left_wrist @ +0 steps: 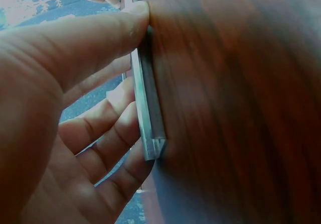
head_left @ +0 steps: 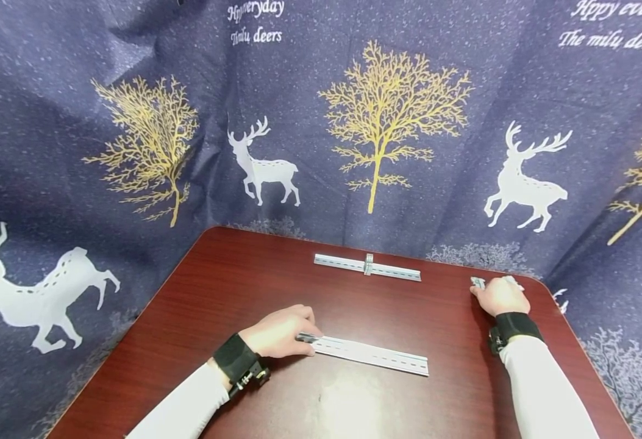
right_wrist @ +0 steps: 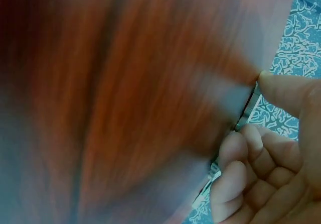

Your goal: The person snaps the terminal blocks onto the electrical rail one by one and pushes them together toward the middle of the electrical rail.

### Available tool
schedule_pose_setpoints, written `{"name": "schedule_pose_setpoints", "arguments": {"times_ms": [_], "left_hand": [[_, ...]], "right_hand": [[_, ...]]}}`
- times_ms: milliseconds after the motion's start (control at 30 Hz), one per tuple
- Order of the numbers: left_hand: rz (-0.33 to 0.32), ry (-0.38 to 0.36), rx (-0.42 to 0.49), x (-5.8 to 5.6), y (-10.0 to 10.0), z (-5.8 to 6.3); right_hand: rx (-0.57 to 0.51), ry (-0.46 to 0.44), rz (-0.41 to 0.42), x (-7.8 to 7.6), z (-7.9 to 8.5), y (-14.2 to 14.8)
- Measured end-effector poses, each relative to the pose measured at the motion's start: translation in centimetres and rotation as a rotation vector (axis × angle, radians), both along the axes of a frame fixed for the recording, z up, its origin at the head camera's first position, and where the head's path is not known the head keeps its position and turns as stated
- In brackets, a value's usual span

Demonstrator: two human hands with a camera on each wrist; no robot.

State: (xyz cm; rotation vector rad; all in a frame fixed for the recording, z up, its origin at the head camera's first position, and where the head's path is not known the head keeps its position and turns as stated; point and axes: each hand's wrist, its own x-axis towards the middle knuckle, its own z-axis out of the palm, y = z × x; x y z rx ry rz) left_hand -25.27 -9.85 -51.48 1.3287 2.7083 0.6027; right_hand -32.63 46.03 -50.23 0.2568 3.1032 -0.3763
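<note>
While pinching slotted silver rail (head_left: 372,355) between red-brown worktop's (head_left: 233,274) side edges with left hand (head_left: 279,334), probably fetching.
Holding right hand (head_left: 500,297), grip unclear, at silvery metal pieces (head_left: 478,282) near far-right corner; likely needs firm pinch next.

Slotted metal rail (head_left: 372,355) gripped by left hand (head_left: 279,333), second rail (head_left: 339,262) laid beyond it, small pieces (head_left: 478,282) seen beside right hand (head_left: 500,297)

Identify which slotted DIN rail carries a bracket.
The far DIN rail: a small bracket sits across its middle. The near DIN rail, gripped by the left hand, shows none.
</note>
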Motion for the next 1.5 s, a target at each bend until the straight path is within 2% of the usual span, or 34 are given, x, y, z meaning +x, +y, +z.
{"name": "schedule_pose_setpoints", "arguments": {"times_ms": [167,467,967,1500], "left_hand": [[-0.007,0.0,0.011,0.0,0.0,0.1],[-0.009,-0.004,0.01,0.1,-0.1,0.0],[0.007,-0.011,-0.004,0.2,-0.1,0.1],[0.02,-0.012,0.017,0.3,0.0,0.0]], "right_hand": [[-0.015,0.026,0.009,0.3,-0.1,-0.1],[-0.107,0.089,0.024,1.4,0.0,-1.3],[-0.142,0.167,0.053,2.6,-0.5,-3.6],[-0.188,0.275,0.171,6.2,1.1,-10.5]]}}
